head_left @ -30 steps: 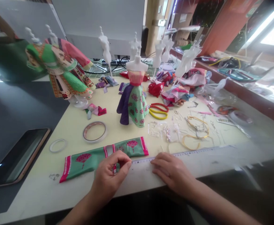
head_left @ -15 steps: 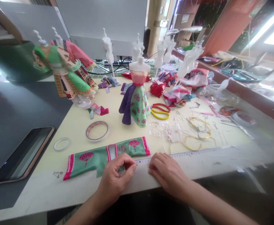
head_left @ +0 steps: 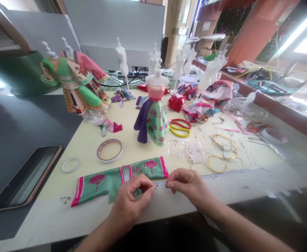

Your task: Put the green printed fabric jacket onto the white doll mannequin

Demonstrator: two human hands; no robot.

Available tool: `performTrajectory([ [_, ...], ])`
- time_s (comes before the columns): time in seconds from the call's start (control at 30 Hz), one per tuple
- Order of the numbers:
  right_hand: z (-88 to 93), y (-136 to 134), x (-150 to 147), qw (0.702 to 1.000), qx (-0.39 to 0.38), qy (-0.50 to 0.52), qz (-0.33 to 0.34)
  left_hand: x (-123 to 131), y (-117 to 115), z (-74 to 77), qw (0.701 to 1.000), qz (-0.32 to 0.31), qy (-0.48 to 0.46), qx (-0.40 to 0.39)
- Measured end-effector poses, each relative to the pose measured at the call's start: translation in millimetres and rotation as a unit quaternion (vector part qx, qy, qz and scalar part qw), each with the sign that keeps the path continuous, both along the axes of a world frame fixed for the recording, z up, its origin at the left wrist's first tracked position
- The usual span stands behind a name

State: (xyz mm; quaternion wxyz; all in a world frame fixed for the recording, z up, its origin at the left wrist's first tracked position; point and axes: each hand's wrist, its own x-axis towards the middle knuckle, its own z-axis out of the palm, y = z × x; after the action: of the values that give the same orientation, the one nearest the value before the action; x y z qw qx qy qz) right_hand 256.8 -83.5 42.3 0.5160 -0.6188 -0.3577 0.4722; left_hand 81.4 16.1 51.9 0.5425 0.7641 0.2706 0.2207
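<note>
A green cloth piece with pink fans and dotted pink borders [head_left: 95,187] lies flat near the table's front edge. My left hand [head_left: 136,196] covers its lower right part, thumb and forefinger pinched together; whatever is between them is too small to make out. To the right of the cloth, my right hand [head_left: 183,182] is raised a little over a ruler [head_left: 211,176], its thumb and fingertips also pinched. Something tiny may be in that pinch, but I cannot name it. Behind the cloth stands a small white dress form [head_left: 156,82] in a pink, purple and green floral dress.
Scissors [head_left: 179,131] with red and yellow handles lie right of the dress form. Tape rolls [head_left: 109,149], beads and yellow cord [head_left: 225,140] are spread about. Dressed forms [head_left: 75,84] stand back left, bare forms and fabric scraps behind. A phone [head_left: 26,178] lies left.
My right hand has lifted off the table and turned, its thumb and fingertips now showing in a pinch. My left hand has barely shifted. The whole view has tipped slightly upward.
</note>
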Motion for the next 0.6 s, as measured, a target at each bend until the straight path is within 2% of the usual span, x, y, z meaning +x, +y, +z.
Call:
performTrajectory([
  [0.1, 8.7, 13, 2, 0.998, 0.019, 0.054, -0.001, 7, 5, 11.4, 1.0, -0.001, -0.013, -0.021],
  [0.23, 22.5, 38, 6, 0.995, 0.068, 0.074, -0.002, 22, 14, 25.7, 0.993, 0.016, -0.054, -0.105],
  [0.4, 32.0, 71, 12, 0.988, 0.14, 0.061, -0.013, 41, 31, 39.7, 0.972, 0.079, -0.091, -0.202],
  [0.5, 33.1, 85, 16, 0.984, 0.175, 0.034, -0.003, 48, 41, 42.9, 0.966, 0.097, -0.1, -0.219],
  [0.6, 30.8, 93, 19, 0.983, 0.182, 0.032, 0.016, 51, 50, 38.6, 0.961, 0.099, -0.109, -0.236],
])
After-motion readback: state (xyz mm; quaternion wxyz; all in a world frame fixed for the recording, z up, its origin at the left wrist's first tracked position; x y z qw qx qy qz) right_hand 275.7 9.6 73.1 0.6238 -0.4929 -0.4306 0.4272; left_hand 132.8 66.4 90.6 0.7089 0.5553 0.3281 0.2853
